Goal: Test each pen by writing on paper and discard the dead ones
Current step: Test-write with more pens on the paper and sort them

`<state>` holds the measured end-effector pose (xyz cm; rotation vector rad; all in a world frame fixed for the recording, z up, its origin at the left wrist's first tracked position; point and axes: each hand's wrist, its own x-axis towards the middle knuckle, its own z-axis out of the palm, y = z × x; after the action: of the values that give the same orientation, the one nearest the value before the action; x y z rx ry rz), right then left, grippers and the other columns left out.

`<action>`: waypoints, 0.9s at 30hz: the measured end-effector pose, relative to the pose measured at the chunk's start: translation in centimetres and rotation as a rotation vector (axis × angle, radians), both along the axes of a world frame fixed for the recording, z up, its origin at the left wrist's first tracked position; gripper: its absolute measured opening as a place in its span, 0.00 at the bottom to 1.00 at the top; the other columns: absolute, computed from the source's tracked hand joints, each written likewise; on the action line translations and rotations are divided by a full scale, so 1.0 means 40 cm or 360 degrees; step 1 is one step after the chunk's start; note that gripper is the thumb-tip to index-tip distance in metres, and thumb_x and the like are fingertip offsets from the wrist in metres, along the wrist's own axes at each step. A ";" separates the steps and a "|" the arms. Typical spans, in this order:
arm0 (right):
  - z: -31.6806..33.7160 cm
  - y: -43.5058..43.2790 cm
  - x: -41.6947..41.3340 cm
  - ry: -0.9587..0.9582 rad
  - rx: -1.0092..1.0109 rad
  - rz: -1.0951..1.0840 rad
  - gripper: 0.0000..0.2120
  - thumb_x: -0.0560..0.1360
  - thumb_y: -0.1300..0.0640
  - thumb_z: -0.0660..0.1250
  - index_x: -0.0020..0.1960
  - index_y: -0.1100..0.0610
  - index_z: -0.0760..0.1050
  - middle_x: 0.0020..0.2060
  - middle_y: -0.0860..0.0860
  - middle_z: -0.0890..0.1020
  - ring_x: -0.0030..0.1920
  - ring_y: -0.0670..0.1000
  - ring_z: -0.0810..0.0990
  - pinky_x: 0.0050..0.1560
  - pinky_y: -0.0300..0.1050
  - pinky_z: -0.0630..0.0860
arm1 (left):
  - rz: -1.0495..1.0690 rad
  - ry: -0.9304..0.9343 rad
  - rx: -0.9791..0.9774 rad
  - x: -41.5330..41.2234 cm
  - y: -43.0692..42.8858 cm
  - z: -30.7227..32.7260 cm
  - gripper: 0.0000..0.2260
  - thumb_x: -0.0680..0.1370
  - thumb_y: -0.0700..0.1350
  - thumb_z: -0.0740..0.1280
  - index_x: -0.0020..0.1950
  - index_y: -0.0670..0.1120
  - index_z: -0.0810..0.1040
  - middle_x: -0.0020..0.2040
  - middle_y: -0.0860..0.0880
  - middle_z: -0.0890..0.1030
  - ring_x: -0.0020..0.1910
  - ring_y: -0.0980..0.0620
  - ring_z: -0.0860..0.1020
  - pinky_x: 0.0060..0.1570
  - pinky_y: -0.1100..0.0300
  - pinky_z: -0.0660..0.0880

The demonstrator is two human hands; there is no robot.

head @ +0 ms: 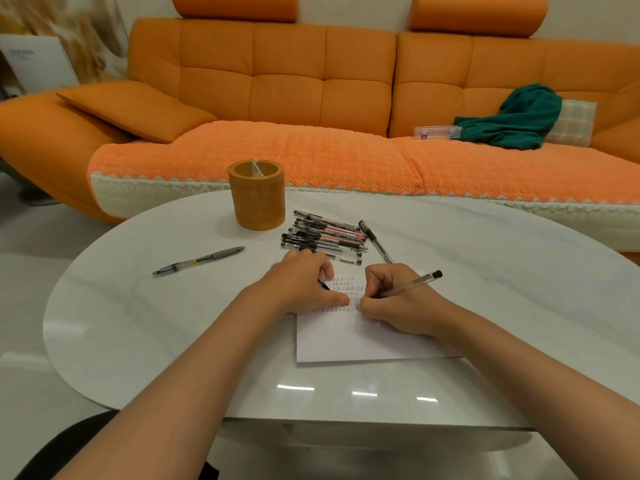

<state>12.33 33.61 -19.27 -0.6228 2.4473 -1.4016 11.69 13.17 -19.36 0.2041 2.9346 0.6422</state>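
A white sheet of paper (349, 337) lies on the white table (173, 323), its upper part covered with rows of small written marks. My right hand (394, 299) grips a clear pen (412, 284) with its tip on the paper at the lowest row. My left hand (304, 282) rests on the paper's upper left, fingers curled round a small black pen cap (324, 285). Several black and clear pens (325, 237) lie in a pile just beyond my hands. One grey-grip pen (199, 260) lies alone at the left.
An orange-brown round pen holder (257, 199) stands behind the pile. One more pen (375, 241) lies slanted to the pile's right. Beyond the table is an orange sofa (311, 98) with a green cloth (516, 119) and a clear box (437, 132).
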 end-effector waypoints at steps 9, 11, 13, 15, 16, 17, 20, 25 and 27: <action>-0.004 0.001 0.004 0.0033 -0.0038 -0.0019 0.12 0.72 0.69 0.70 0.34 0.58 0.71 0.28 0.51 0.78 0.27 0.48 0.77 0.29 0.43 0.72 | 0.0016 -0.0002 0.0011 0.000 -0.001 -0.003 0.22 0.69 0.66 0.74 0.55 0.57 0.73 0.52 0.56 0.73 0.58 0.54 0.68 0.58 0.52 0.74; -0.002 0.002 0.008 0.0030 -0.0042 -0.0011 0.12 0.72 0.69 0.70 0.34 0.58 0.71 0.27 0.50 0.78 0.27 0.48 0.76 0.29 0.42 0.72 | 0.0015 -0.0001 0.0016 0.000 -0.001 -0.003 0.22 0.69 0.66 0.74 0.55 0.57 0.73 0.52 0.56 0.73 0.58 0.54 0.68 0.58 0.52 0.74; 0.001 0.003 0.010 0.0014 -0.0026 -0.0002 0.11 0.72 0.69 0.69 0.35 0.59 0.71 0.27 0.50 0.77 0.28 0.48 0.76 0.30 0.42 0.71 | 0.0014 0.0003 0.0020 0.000 -0.001 -0.003 0.21 0.69 0.66 0.74 0.55 0.57 0.73 0.52 0.56 0.73 0.58 0.53 0.68 0.58 0.52 0.74; 0.001 0.003 0.008 0.0004 -0.0029 0.0000 0.12 0.71 0.70 0.69 0.34 0.59 0.71 0.26 0.51 0.77 0.27 0.48 0.75 0.30 0.43 0.71 | 0.0015 0.0005 0.0023 0.000 -0.001 -0.004 0.21 0.69 0.66 0.74 0.54 0.57 0.73 0.52 0.56 0.73 0.58 0.53 0.68 0.58 0.52 0.74; -0.001 0.003 0.007 0.0006 -0.0042 -0.0008 0.12 0.71 0.70 0.69 0.34 0.58 0.71 0.26 0.50 0.77 0.27 0.48 0.75 0.29 0.43 0.71 | 0.0015 0.0007 0.0024 0.000 -0.001 -0.004 0.21 0.69 0.66 0.74 0.54 0.57 0.73 0.52 0.56 0.73 0.58 0.53 0.68 0.58 0.52 0.74; -0.001 0.002 0.006 0.0011 -0.0052 -0.0017 0.13 0.71 0.70 0.69 0.34 0.58 0.71 0.26 0.50 0.77 0.26 0.48 0.76 0.29 0.43 0.71 | 0.0014 0.0008 0.0021 0.000 -0.001 -0.004 0.21 0.69 0.66 0.74 0.55 0.57 0.73 0.52 0.56 0.73 0.58 0.53 0.68 0.58 0.52 0.74; -0.002 -0.001 0.006 0.0017 -0.0051 -0.0004 0.13 0.71 0.70 0.69 0.33 0.57 0.71 0.26 0.48 0.77 0.26 0.47 0.76 0.29 0.40 0.72 | 0.0007 0.0007 0.0012 -0.001 -0.002 -0.003 0.22 0.69 0.66 0.74 0.55 0.57 0.73 0.53 0.55 0.73 0.57 0.53 0.67 0.57 0.53 0.74; -0.003 0.001 0.006 0.0049 -0.0045 0.0000 0.13 0.71 0.70 0.69 0.34 0.58 0.70 0.26 0.49 0.76 0.26 0.48 0.75 0.29 0.42 0.71 | 0.0015 0.0023 0.0026 0.001 -0.002 -0.005 0.22 0.69 0.66 0.73 0.55 0.56 0.73 0.52 0.56 0.73 0.57 0.53 0.68 0.57 0.53 0.74; -0.007 0.001 0.005 0.0063 -0.0060 -0.0008 0.13 0.71 0.70 0.69 0.34 0.57 0.71 0.27 0.49 0.78 0.27 0.47 0.76 0.29 0.41 0.72 | 0.0015 0.0022 0.0025 0.001 -0.002 -0.005 0.22 0.69 0.66 0.74 0.55 0.56 0.73 0.52 0.55 0.73 0.57 0.53 0.68 0.57 0.53 0.74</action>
<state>12.53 33.63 -19.53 -0.6592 2.4595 -1.4537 11.72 13.08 -19.57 0.1969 2.9462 0.6677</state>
